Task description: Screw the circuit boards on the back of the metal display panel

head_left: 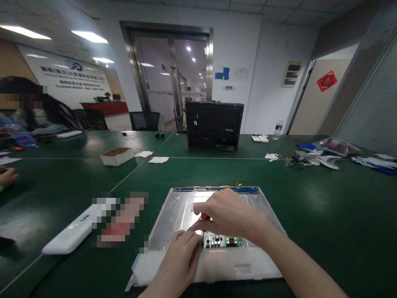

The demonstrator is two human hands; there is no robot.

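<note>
Here the flat silvery metal back of a display panel lies on the dark green tabletop, directly in front of the person, with a narrow blue circuit strip along its far edge and a small green circuit board near its near edge. The right hand hovers over the middle of the panel, its fingers pinched together on a small red-handled tool that points down toward the green board. The left hand rests on the panel's near edge just beside the board, its fingers curled together and pressing on the metal, gripping nothing. A white oblong plastic casing lies on the tabletop to the left of the panel. Farther off stand a black boxy monitor housing and a shallow white cardboard box, well apart. Another person's hand shows at the left edge.
</note>
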